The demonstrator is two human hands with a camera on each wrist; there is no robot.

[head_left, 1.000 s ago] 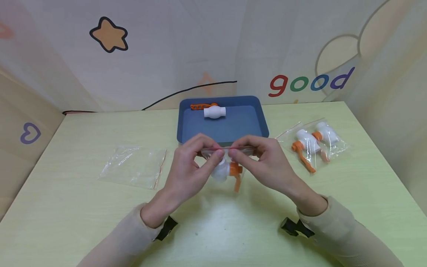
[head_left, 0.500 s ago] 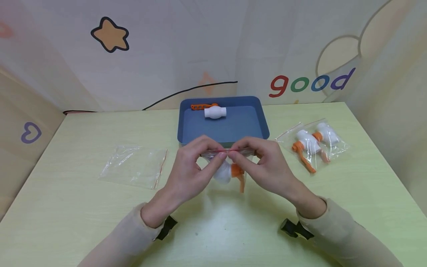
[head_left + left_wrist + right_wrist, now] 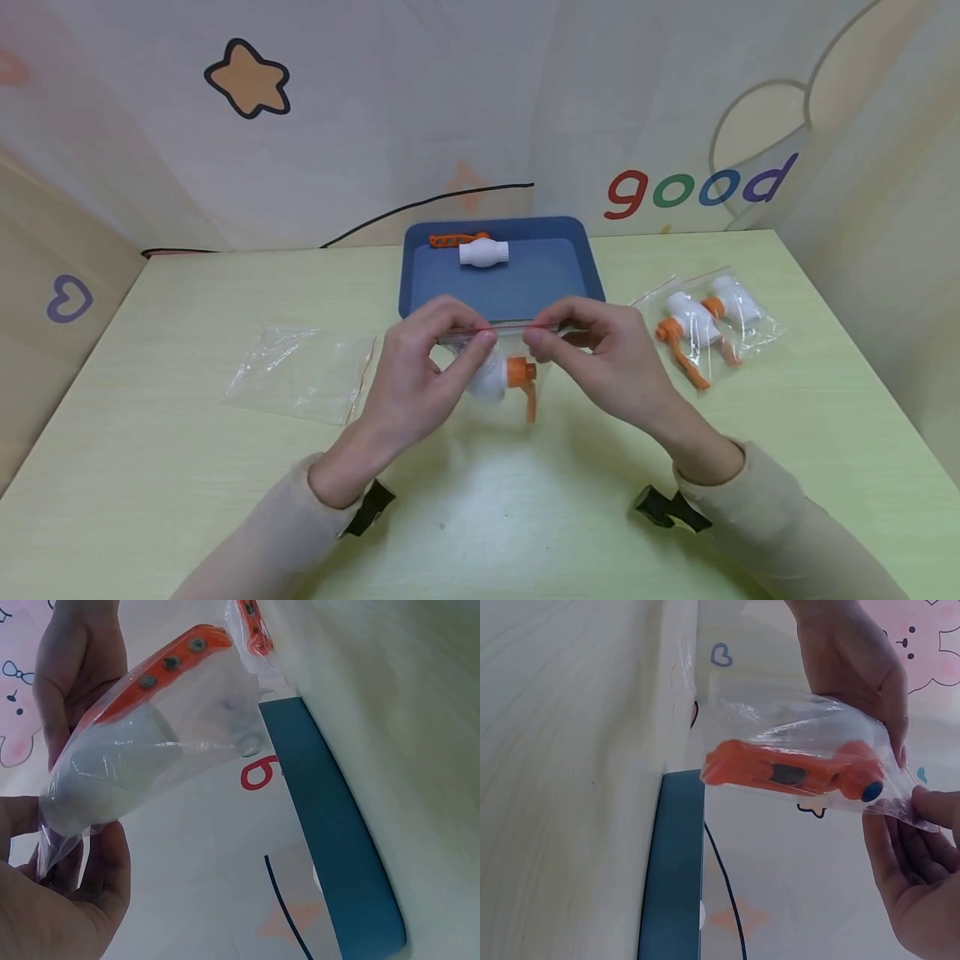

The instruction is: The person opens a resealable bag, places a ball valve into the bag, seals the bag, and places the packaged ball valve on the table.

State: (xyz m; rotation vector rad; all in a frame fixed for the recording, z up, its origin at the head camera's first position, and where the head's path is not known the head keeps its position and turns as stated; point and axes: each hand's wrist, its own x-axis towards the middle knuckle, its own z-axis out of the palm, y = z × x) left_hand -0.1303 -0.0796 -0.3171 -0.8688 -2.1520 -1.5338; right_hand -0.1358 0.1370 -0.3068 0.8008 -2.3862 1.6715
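A clear zip bag (image 3: 510, 343) with a red strip along its top hangs between my two hands, in front of the tray. Inside it is a white valve (image 3: 489, 382) with an orange lever, seen larger in the left wrist view as a white body (image 3: 112, 772) and an orange lever (image 3: 171, 666). My left hand (image 3: 420, 362) pinches the strip between thumb and fingers on the left. On the right, my right hand (image 3: 611, 358) pinches the same strip. The right wrist view shows the lever (image 3: 787, 771) through the film. Whether the seal is closed cannot be told.
Behind the hands stands a blue tray (image 3: 555, 275) holding a white ribbed valve body (image 3: 483, 252) and an orange lever (image 3: 447, 241). A flat clear bag (image 3: 300, 375) lies at left. Bagged valves (image 3: 697, 321) lie at right, near the table's side.
My thumbs came together at the strip's middle half a second ago, then parted: my left hand shifted slightly left, the right one slightly right. The bag has risen a little.
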